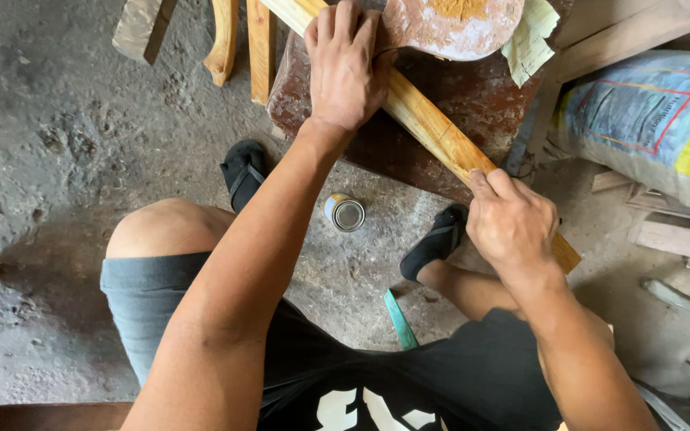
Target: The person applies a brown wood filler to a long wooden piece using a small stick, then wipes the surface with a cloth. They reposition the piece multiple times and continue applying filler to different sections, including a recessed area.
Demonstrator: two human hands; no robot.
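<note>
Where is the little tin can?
In the head view the can lies on the concrete floor near the middle, between the person's two feet, just below the reddish block and under the slanting wood strip.
</note>
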